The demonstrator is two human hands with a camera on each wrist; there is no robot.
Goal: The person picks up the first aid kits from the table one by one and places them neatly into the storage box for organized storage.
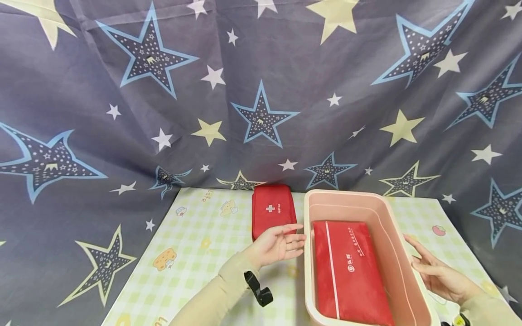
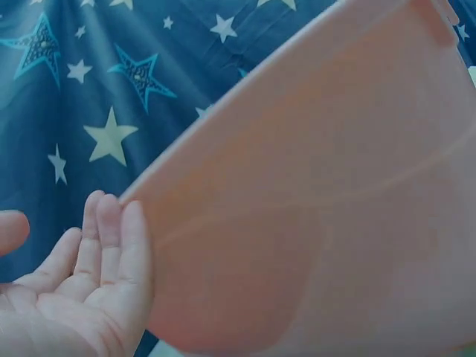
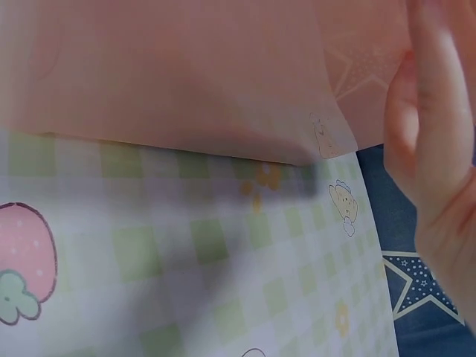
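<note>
A pink plastic bin (image 1: 401,267) stands on the right half of the table, and a flat red pouch (image 1: 355,290) with white print and a white stripe lies inside it. Beside the bin's left wall is my left hand (image 1: 281,244), palm turned up, its fingers extended and fingertips right at the rim. The left wrist view has these fingers overlapping the end of the pink wall (image 2: 297,186). At the opposite side, my right hand (image 1: 442,276) has its fingers and thumb near the right rim. Behind my left hand lies a red first-aid pouch (image 1: 271,210), its near end partly hidden.
A green-and-white checked cloth (image 1: 195,253) with cartoon prints covers the table. Dark star-patterned fabric (image 1: 228,68) hangs behind and at both sides. A black strap (image 1: 257,287) is on my left wrist.
</note>
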